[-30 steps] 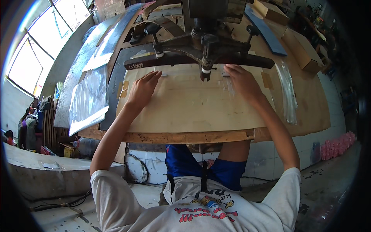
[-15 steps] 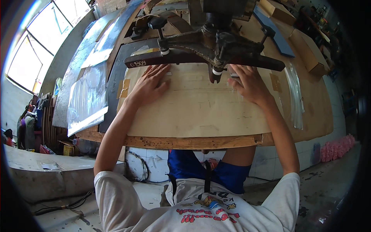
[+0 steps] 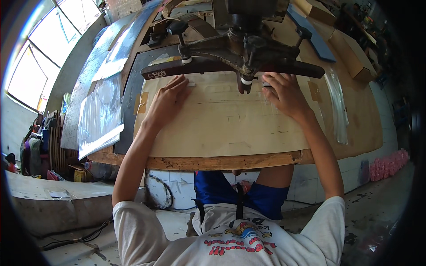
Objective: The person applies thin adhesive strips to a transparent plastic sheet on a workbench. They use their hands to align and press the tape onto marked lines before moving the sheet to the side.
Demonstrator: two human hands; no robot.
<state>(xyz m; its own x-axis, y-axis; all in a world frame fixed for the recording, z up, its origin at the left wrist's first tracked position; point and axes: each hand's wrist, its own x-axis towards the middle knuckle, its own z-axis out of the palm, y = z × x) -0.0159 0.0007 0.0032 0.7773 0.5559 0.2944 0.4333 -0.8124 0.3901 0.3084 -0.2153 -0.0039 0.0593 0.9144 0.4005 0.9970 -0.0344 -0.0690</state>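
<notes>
White short-sleeved T-shirt with colourful print, blue shorts.

Left hand forward, palm-down; right hand seemingly half-curled

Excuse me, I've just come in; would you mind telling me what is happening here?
A person has both bare hands on a pale sheet on the bench, just in front of a machine's dark bar. The left hand is on the left part of the pale sheet, the right hand on the right, near a small grey piece; whether it is gripped is unclear.
</notes>
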